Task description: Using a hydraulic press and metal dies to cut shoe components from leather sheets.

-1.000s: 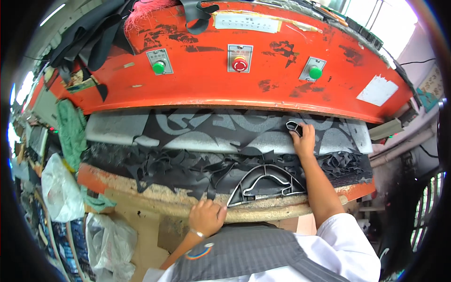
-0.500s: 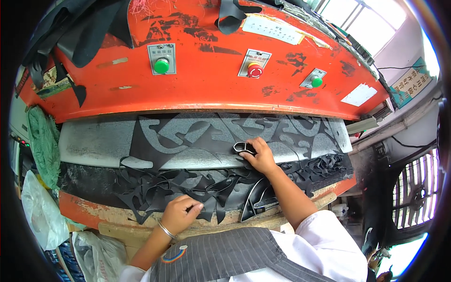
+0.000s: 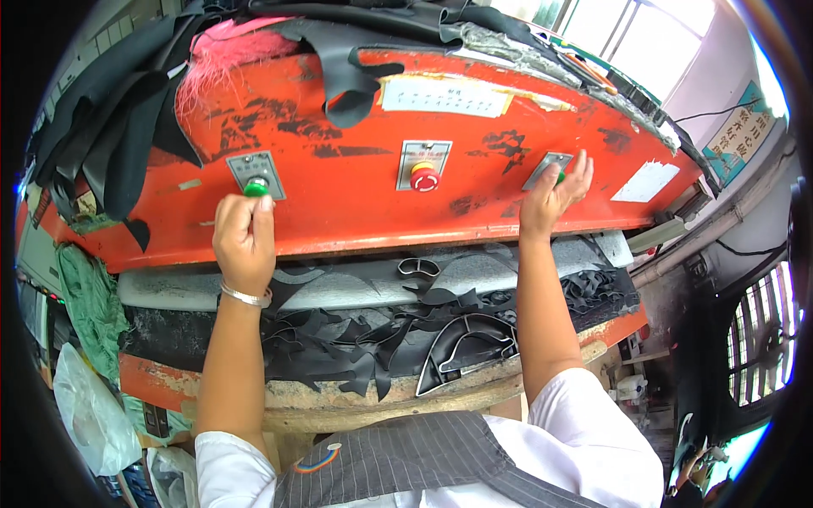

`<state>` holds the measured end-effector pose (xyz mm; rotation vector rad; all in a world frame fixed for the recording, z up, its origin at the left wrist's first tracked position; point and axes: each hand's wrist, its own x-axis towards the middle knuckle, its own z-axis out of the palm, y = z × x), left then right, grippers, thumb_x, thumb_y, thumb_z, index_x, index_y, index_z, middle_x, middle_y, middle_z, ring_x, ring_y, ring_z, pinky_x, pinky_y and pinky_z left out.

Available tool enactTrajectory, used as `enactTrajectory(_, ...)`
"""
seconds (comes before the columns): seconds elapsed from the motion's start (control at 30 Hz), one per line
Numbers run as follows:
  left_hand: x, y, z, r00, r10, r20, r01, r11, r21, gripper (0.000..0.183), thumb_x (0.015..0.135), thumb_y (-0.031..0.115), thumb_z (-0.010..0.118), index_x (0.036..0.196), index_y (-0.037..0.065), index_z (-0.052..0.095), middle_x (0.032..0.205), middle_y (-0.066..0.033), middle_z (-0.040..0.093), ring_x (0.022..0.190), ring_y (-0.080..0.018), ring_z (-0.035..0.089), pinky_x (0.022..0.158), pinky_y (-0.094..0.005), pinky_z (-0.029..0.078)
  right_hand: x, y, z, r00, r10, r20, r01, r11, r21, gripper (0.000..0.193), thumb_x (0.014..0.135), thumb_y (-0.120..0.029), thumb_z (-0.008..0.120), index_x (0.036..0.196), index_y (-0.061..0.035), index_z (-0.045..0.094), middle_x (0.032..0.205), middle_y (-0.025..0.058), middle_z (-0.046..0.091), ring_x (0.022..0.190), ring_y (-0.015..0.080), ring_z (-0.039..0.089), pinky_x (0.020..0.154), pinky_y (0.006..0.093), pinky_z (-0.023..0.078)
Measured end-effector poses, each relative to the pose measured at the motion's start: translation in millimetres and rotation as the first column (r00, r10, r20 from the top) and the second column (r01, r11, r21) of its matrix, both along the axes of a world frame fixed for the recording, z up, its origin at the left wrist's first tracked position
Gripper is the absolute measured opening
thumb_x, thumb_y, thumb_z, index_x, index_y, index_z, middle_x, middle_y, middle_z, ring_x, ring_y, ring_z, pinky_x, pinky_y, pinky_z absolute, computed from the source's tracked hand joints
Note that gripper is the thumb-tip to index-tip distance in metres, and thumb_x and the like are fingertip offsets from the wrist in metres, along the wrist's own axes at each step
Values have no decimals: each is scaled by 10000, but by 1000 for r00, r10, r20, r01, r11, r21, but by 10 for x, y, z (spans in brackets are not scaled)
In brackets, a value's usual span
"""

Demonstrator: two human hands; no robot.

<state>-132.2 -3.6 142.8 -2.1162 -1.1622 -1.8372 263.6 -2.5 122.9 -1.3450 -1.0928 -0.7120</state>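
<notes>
My left hand (image 3: 243,239) is a loose fist held up at the left green button (image 3: 257,187), thumb and knuckles just below it; I see nothing in it. Fingers apart, my right hand (image 3: 549,203) reaches the right green button (image 3: 555,171), its thumb over it. Both buttons sit on the red machine front (image 3: 347,195). Below, a small curved metal cutting die (image 3: 419,268) rests on a black sheet (image 3: 339,269) over the grey cutting board (image 3: 169,289). The machine front hides part of the sheet.
A red stop button (image 3: 425,177) sits between the green ones. Black offcuts (image 3: 339,339) heap along the board's near side, with a larger arched cutting die (image 3: 466,351) among them. Black sheets (image 3: 110,135) and pink fibres (image 3: 224,63) hang over the machine top.
My right hand has let go of the small die and risen to the right green button. My left hand has moved up from the offcuts to the left green button.
</notes>
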Motion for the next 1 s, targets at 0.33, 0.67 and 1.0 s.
enactTrajectory(0.33, -275, -1181, -538, 943, -255, -216, 58, 761, -646, 292, 859, 197, 639, 650, 11, 555, 665, -152, 524, 623, -336, 523, 576, -409, 419, 38, -784, -134, 987, 114, -115, -128, 984, -124, 691, 972, -380, 503, 1471, -5, 205, 1508, 236, 163, 1408, 363, 150, 1128, 480, 161)
enactTrajectory(0.67, -328, -2408, -1282, 913, -144, -382, -176, 705, -687, 157, 780, 207, 652, 679, 89, 672, 708, -47, 593, 724, -270, 564, 669, -384, 451, -604, -1188, -937, 921, 245, -304, -390, 597, -701, 390, 799, -291, 725, 1020, 14, 623, 1032, 193, 612, 1017, 350, 551, 865, 425, 442)
enactTrajectory(1.0, -510, -2172, -1322, 880, -310, -361, -95, 629, -772, 143, 773, 204, 644, 707, 88, 693, 729, -50, 606, 755, -277, 561, 703, -395, 451, -919, -643, -1457, 907, 383, -175, -362, 500, -787, 489, 724, -286, 792, 1069, 9, 610, 1034, 192, 605, 998, 361, 543, 905, 446, 437)
